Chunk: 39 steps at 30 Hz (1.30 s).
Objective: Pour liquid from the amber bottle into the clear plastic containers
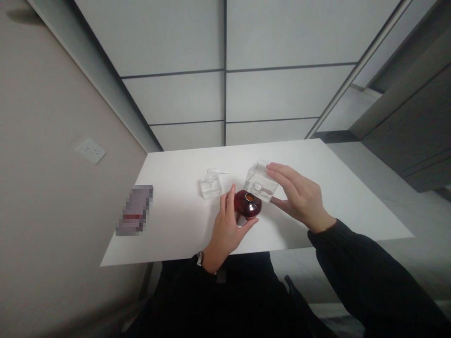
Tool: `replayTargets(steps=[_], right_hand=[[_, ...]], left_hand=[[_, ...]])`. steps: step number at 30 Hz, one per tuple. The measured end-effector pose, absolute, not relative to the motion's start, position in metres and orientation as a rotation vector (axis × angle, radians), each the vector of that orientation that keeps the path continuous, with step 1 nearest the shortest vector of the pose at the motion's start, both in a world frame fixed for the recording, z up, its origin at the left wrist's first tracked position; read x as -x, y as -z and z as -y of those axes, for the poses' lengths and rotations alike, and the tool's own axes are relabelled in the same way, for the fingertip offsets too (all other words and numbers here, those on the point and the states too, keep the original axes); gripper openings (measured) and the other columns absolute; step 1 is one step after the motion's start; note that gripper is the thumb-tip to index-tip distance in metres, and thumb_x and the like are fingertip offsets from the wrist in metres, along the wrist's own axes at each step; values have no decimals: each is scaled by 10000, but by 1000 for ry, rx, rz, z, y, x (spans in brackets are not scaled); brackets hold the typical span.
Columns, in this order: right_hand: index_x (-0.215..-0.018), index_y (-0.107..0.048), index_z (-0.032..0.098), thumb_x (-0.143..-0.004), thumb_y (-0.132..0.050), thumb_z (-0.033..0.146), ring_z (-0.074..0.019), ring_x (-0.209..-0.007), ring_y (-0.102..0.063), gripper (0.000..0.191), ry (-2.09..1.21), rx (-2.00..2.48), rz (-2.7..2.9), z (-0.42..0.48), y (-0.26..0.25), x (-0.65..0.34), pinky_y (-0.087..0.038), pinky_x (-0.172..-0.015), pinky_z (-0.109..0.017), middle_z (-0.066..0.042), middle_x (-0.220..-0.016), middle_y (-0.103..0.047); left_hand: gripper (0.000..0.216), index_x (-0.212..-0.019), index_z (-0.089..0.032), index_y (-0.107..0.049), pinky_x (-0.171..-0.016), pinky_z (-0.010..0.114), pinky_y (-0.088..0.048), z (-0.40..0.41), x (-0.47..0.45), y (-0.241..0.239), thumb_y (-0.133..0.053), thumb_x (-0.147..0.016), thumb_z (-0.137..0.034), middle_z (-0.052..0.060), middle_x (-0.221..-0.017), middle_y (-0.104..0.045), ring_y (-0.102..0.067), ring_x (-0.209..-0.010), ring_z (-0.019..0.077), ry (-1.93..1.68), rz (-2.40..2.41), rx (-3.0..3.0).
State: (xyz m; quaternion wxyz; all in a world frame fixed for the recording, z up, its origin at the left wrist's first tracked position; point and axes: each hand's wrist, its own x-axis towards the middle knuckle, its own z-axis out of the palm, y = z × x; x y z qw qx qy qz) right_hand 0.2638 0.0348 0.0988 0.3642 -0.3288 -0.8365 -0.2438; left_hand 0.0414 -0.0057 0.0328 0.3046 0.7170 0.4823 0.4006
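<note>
My left hand (227, 227) is closed around a dark red, rounded glass bottle (243, 205) with a small round opening on top. Its fingers lie along the left side and the thumb along the near side. My right hand (299, 195) grips a clear, square-sided glass bottle (260, 180), tilted so that its round mouth is close beside the red bottle's opening. Whether the two bottles touch, I cannot tell. Just left of them on the table stands a clear square container (211, 188), with a thin clear piece (222, 172) at its far side.
Everything rests on a white table (176, 220). A blurred-out, flat dark object (136, 209) lies near its left edge. A beige wall with a socket (91, 150) borders the left, and white panelled doors (186, 96) stand behind.
</note>
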Motion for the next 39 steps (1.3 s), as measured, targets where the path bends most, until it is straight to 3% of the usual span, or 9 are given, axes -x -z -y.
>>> replayTargets(steps=[5,18,28,39], right_hand=[[-1557,-418,170,-951,-724,256,-291,-1246,-702,684,610,858,2150,-35,-99,-264,-620,-1023,-437,-166,-1330,-726],[-1528,-446,134,-940,-745,239,-291,-1245,-701,668,668,826,2162,-37,-101,-265,-626,-1010,-433,-174,-1307,-733],[-1582,-392,187,-953,-725,233,-290,-1268,-690,713,638,824,2177,-38,-99,-267,-622,-1021,-444,-151,-1344,-723],[-1564,-417,156,-942,-732,223,-294,-1264,-690,700,660,824,2171,-39,-99,-267,-611,-1033,-435,-165,-1333,-724]], left_hand=[[1025,-1645,-331,-133,-1120,537,-515,5,-41,-32,-805,-871,-350,149,-1503,-427,-523,-1409,360,-1070,-1277,-1911],[1008,-1644,-289,-140,-1128,544,-507,5,-42,-31,-795,-883,-374,166,-1486,-435,-512,-1411,362,-1079,-1263,-1918],[1011,-1643,-313,-126,-1126,549,-506,5,-42,-31,-793,-885,-364,161,-1479,-438,-512,-1403,358,-1076,-1259,-1910],[931,-1602,-282,-236,-1147,530,-489,4,-41,-27,-810,-873,-364,158,-1502,-481,-530,-1407,348,-1089,-1252,-1923]])
